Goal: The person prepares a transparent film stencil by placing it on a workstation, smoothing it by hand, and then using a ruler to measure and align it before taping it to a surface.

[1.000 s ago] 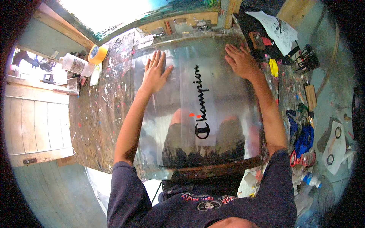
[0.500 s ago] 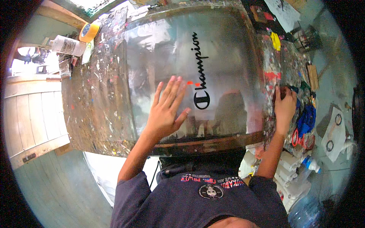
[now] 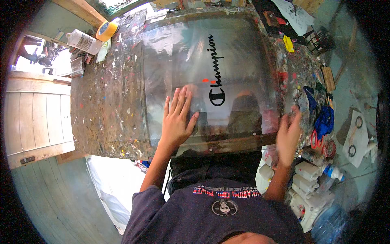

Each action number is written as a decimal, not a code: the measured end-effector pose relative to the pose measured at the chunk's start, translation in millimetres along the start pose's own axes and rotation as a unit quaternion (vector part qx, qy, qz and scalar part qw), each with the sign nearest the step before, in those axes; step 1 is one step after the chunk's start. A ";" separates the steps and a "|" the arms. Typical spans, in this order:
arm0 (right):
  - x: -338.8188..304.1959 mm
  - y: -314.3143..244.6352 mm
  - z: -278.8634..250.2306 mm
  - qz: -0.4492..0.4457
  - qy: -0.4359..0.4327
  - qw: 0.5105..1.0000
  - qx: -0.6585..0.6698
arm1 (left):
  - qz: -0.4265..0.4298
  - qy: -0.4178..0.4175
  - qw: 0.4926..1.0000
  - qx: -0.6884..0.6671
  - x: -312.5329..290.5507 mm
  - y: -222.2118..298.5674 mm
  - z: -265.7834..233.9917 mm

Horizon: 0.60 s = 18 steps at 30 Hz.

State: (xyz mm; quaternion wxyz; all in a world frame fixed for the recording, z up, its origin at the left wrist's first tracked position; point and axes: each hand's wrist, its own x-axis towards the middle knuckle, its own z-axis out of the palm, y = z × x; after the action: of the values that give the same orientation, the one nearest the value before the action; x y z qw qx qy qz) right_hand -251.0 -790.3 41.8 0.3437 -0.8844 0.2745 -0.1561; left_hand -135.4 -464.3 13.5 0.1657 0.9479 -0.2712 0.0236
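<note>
A glossy clear sheet (image 3: 172, 61) covers the middle of a paint-stained table (image 3: 109, 101). Black script lettering (image 3: 217, 97) runs lengthwise across it, with a small orange-red mark (image 3: 205, 80) beside the letters. My left hand (image 3: 175, 118) lies flat on the sheet, left of the lettering, fingers stretched out and holding nothing. Over the sheet's near right edge is my right hand (image 3: 287, 136), smeared by motion. Its fingers point away from me, and whether anything is in them does not show.
At the far left are a white bottle (image 3: 84, 42) and a yellow tape roll (image 3: 107, 31). Along the right side lie a yellow piece (image 3: 288, 44), a wooden block (image 3: 328, 78), a blue cloth (image 3: 324, 122) and red-handled scissors (image 3: 315, 139). White plastic jugs (image 3: 306, 175) stand below the table's right side.
My right hand has left the dark items at the table's right side and come nearer to me and the sheet's edge. My left hand stays flat on the sheet. The whole view has shifted slightly.
</note>
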 end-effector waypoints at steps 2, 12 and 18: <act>-65.2 -20.2 9.9 0.018 -0.072 0.996 0.054 | 0.002 0.001 1.000 0.008 -2.1 -0.6 7.2; -159.5 -53.7 35.5 -0.062 -0.228 0.971 0.019 | 0.002 0.021 1.000 0.021 -12.2 -4.8 15.0; -150.7 -66.6 52.1 -0.069 -0.226 0.972 -0.005 | -0.004 0.038 0.999 0.010 -11.7 -5.0 16.8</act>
State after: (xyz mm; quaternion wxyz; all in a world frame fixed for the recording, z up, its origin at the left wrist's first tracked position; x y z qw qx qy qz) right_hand -322.2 -632.9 37.6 0.3810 -0.9151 0.1292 0.0259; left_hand -143.5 -459.9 -5.5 0.1667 0.9490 -0.2607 0.0612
